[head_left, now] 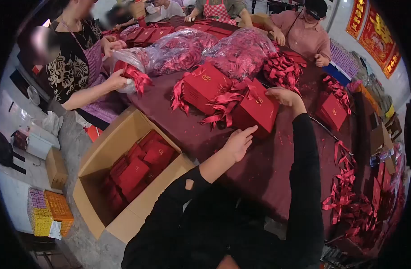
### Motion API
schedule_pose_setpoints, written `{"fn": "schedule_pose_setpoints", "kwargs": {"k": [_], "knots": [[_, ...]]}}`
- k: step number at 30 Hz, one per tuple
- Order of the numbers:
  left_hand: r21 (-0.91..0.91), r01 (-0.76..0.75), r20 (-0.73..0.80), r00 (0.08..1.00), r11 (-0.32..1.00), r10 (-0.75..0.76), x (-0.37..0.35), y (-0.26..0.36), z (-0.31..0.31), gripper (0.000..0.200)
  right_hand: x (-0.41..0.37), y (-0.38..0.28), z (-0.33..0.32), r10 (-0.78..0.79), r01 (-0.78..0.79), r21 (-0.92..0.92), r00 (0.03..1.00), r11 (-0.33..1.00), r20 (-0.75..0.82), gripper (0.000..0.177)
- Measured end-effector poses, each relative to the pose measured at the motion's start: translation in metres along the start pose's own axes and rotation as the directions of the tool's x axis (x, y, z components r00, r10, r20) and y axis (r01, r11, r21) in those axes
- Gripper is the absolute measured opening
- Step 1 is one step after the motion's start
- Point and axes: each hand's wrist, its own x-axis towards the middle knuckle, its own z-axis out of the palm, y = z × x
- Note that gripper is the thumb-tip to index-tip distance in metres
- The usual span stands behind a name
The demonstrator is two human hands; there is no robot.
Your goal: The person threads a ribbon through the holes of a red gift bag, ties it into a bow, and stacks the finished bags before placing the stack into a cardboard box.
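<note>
A stack of red gift bags [259, 107] with gold print and satin ribbons stands tilted on the cloth in front of me. My right hand [284, 97] grips its upper right corner, with the fingers partly hidden. At the lower front edge, my left hand [238, 143] has its fingers stretched out, the index finger touching or very near the stack. Just left of it lies another stack of red gift bags [205, 87]. Loose red ribbons [223, 105] hang between the two stacks.
An open cardboard box [95, 215] holding red bags stands at my left. Plastic sacks of ribbons [241, 49] lie across the table [241, 184]. More bags [333, 112] and a ribbon heap [349, 201] lie right. A co-worker [84, 58] holds ribbons at left; others work opposite.
</note>
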Motion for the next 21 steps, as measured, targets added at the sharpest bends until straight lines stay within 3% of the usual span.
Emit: {"fn": "schedule_pose_setpoints", "kwargs": {"k": [2,4,7,9,11,14,15,17,18,20,21], "knots": [[0.001,0.002,-0.121,0.993,1.000,-0.002,0.005,0.000,0.003,0.063,0.016,0.011,-0.009,0.043,-0.044,0.017,0.996,0.999,0.074,0.031],[0.013,0.012,-0.108,0.994,1.000,-0.010,0.006,0.005,0.004,0.066,0.001,-0.008,0.005,0.089,-0.124,0.148,0.972,0.981,0.218,0.027],[0.025,0.029,-0.101,0.995,0.999,-0.027,-0.001,0.012,0.013,0.071,0.011,-0.015,0.004,0.183,-0.184,-0.018,0.952,0.983,0.247,0.025],[0.025,0.034,-0.098,0.995,0.999,-0.031,0.000,0.008,0.018,0.074,-0.004,-0.025,0.009,0.224,-0.227,-0.005,0.952,0.974,0.208,0.026],[0.048,0.032,-0.160,0.987,0.998,-0.024,0.005,0.004,0.016,0.079,-0.005,-0.029,0.012,0.242,-0.235,-0.058,0.927,0.970,0.286,0.029],[0.032,0.087,-0.197,0.977,0.996,-0.079,0.006,0.003,0.017,0.081,0.016,-0.001,0.005,0.215,-0.215,-0.031,0.940,0.976,0.264,0.033],[0.068,0.114,-0.209,0.973,0.991,-0.097,0.008,0.003,0.017,0.080,-0.028,-0.042,0.027,0.281,-0.267,-0.108,0.949,0.958,0.146,0.036],[0.112,0.119,-0.229,0.969,0.987,-0.091,0.009,0.001,0.018,0.069,-0.023,-0.020,0.023,0.139,-0.142,0.011,0.981,0.990,0.136,0.026],[0.129,0.134,-0.254,0.962,0.983,-0.098,0.009,-0.003,0.017,0.054,-0.006,0.004,0.013,0.194,-0.202,0.029,0.967,0.979,0.167,0.026],[0.144,0.171,-0.274,0.953,0.975,-0.127,0.007,-0.009,0.016,0.048,-0.034,-0.002,0.020,0.220,-0.235,0.069,0.959,0.970,0.182,0.026],[0.163,0.219,-0.289,0.943,0.962,-0.166,0.005,-0.012,0.015,0.043,-0.045,-0.002,0.023,0.246,-0.268,0.084,0.947,0.960,0.205,0.035]]}}
